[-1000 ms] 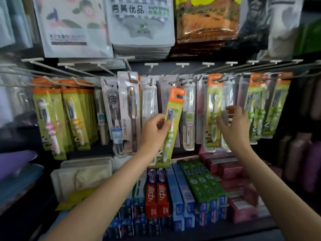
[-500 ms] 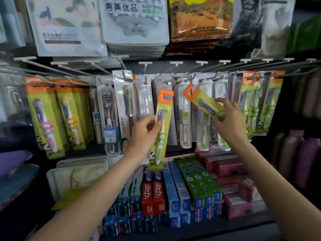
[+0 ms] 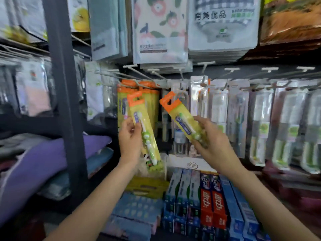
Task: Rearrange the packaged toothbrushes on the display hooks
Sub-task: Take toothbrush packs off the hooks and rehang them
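Note:
My left hand grips a yellow toothbrush pack with an orange hanger tab, held nearly upright in front of the hanging yellow and orange packs. My right hand grips a second yellow pack with an orange tab, tilted with its tab up and to the left. Both packs are off the hooks. Wire display hooks jut out above. More clear and white toothbrush packs hang along the row to the right.
A dark upright shelf post stands at the left, with folded purple fabric beside it. Boxed toothpaste is stacked below the hooks. Bagged towels hang on the row above.
The view has swung left. Both hands moved left with their packs, toward the yellow and orange group. The right hand's pack has come away from the right-hand hooks.

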